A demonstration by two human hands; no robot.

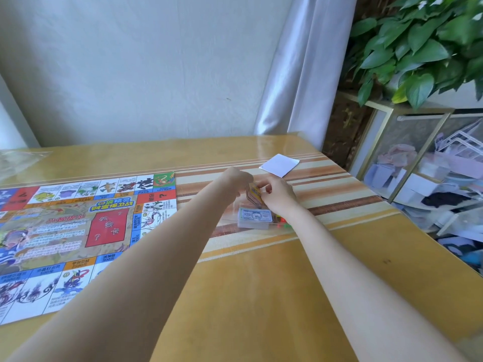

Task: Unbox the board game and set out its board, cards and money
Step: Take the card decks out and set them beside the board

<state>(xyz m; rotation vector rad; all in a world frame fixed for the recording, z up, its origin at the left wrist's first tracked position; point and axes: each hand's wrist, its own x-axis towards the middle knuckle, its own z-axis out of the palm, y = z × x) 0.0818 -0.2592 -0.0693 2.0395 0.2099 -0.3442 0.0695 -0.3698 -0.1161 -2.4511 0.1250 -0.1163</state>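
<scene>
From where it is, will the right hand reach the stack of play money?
Probably yes. The right hand is just above the stack of play money, but it grips the card deck together with the left hand.

Worktop layout: board to the left, hands and game pieces at the middle, shelving off to the right.

The board (70, 231) lies flat on the left part of the worktop (261, 296), reaching its near-left edge. Right of the board, both hands meet over the middle: the left hand (236, 178) and right hand (278, 193) hold a deck of cards (254, 194) upright between them. Just in front of the deck, a stack of money (254, 218) lies on the worktop, with small pieces (283, 222) at its right side. Behind the hands, toward the far right corner, lies a paper sheet (279, 165). A plastic bag (18, 160) sits at the far left edge. A curtain (300, 74) hangs behind the worktop; beyond the right edge stands a shelf unit (418, 165) with a plant (423, 48) on top.
</scene>
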